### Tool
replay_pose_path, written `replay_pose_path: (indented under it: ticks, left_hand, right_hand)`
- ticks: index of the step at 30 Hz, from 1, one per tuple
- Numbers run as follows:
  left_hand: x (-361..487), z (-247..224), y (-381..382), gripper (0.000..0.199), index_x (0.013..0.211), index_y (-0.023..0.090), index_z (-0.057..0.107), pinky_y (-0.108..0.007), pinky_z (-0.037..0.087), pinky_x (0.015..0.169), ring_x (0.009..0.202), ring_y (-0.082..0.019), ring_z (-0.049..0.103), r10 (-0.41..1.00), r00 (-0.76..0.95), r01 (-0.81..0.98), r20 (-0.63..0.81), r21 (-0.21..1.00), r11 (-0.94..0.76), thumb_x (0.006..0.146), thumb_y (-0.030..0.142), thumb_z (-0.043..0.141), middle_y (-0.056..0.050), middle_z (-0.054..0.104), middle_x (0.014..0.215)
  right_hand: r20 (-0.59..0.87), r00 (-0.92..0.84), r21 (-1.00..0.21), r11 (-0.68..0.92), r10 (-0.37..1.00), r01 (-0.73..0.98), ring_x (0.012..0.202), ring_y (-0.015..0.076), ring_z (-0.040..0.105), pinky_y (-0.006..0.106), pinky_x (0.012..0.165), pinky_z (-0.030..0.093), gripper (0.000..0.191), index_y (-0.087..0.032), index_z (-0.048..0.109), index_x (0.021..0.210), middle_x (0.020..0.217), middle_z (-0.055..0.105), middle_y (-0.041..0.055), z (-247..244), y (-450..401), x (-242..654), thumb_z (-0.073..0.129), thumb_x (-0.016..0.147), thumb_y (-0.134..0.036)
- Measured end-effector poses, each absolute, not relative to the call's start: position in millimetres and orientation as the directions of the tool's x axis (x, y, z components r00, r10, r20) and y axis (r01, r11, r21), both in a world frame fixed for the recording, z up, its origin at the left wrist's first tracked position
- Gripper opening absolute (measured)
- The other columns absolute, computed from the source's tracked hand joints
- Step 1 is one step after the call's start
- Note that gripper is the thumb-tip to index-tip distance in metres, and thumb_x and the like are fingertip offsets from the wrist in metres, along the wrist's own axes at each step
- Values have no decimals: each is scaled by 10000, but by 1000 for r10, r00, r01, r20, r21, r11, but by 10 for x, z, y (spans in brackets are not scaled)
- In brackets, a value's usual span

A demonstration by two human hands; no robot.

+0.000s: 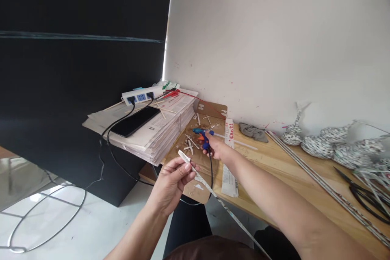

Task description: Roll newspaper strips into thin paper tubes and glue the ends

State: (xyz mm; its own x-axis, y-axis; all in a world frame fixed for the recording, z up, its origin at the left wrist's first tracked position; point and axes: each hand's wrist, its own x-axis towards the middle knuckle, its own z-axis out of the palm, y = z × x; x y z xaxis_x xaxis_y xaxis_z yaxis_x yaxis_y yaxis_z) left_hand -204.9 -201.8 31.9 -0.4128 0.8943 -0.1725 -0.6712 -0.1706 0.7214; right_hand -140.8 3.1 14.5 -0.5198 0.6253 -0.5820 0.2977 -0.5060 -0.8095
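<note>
My left hand pinches a long rolled newspaper tube near its flattened, pale tip. From there the tube slants down to the right, across my lap. Over the cardboard, my right hand is wrapped round the handle of a blue hot glue gun with an orange trigger. Its teal nozzle points left, and a clear glue stick sticks out of its back. A dark cord runs down from the handle. Below the gun, paper scraps lie on the brown cardboard.
A newspaper stack carries a black phone and a power strip with cords. Folded newspaper strips lie beside the cardboard. Woven paper gourd shapes, long paper tubes, a grey cloth and black scissors are to the right.
</note>
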Motion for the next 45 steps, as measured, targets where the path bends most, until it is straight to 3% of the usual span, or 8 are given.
replay_pose_path:
  ticks: [7, 13, 16, 18, 20, 24, 33, 45]
  left_hand:
    - [-2049, 297, -1997, 171, 818, 118, 690, -164, 561, 665, 718, -113, 662, 888, -422, -665, -183, 728, -166, 660, 130, 756, -53, 687, 777]
    - [-2018, 288, -1932, 184, 826, 112, 684, -182, 564, 684, 742, -131, 669, 886, -422, -664, -193, 731, -157, 657, 132, 756, -58, 681, 790]
    - [-1990, 307, -1894, 211, 845, 117, 683, -192, 566, 693, 788, -162, 679, 886, -420, -668, -198, 728, -154, 650, 138, 760, -57, 680, 802]
    - [-1974, 324, -1873, 214, 847, 121, 681, -189, 565, 692, 798, -168, 680, 888, -415, -671, -198, 726, -151, 649, 138, 761, -50, 679, 810]
    - [-1957, 341, -1851, 203, 834, 125, 680, -182, 564, 687, 764, -147, 679, 888, -415, -676, -196, 720, -157, 647, 129, 760, -37, 677, 801]
    - [-1885, 375, -1797, 187, 817, 123, 672, -171, 561, 671, 699, -114, 669, 900, -386, -689, -202, 712, -136, 649, 112, 755, -22, 670, 768]
    - [-1712, 388, -1730, 128, 770, 123, 650, -187, 560, 685, 716, -117, 664, 945, -285, -677, -162, 732, -78, 677, 135, 736, -21, 662, 743]
    - [-1616, 400, -1729, 133, 764, 132, 660, -183, 557, 638, 665, -101, 651, 964, -205, -643, -171, 766, -1, 666, 145, 748, -16, 667, 742]
  right_hand:
    - [-500, -586, -858, -456, 638, 236, 404, 79, 501, 163, 356, 357, 402, -162, 468, 812, 553, 529, -11, 147, 58, -1528, 228, 967, -444]
    - [-415, -535, -905, -273, 736, 327, 574, 122, 570, 235, 546, 465, 270, -170, 534, 857, 678, 579, 16, 304, -37, -1333, 461, 902, -427]
    - [-277, -538, -919, -57, 796, 389, 741, 164, 576, 224, 615, 417, 244, -175, 594, 728, 755, 612, 45, 461, -183, -1085, 648, 780, -408]
    - [53, -624, -796, 410, 780, 445, 739, 172, 558, 237, 613, 380, 326, -183, 616, 691, 723, 610, 52, 556, -370, -869, 561, 825, -475]
    - [78, -734, -734, 537, 674, 415, 621, 145, 526, 238, 559, 349, 406, -190, 631, 706, 617, 579, 24, 613, -608, -658, 465, 861, -527]
    - [45, -766, -844, 435, 642, 315, 579, 113, 505, 208, 517, 349, 331, -187, 628, 802, 668, 604, -1, 609, -1015, -389, 611, 762, -515]
    - [93, -719, -809, 473, 688, 349, 503, 84, 404, 211, 489, 299, 327, -176, 594, 658, 544, 506, -28, 634, -1084, -141, 532, 839, -442]
    - [-261, -857, -964, -172, 444, 205, 474, 79, 474, 217, 495, 394, 410, -107, 627, 765, 573, 520, -6, 597, -995, 20, 536, 824, -503]
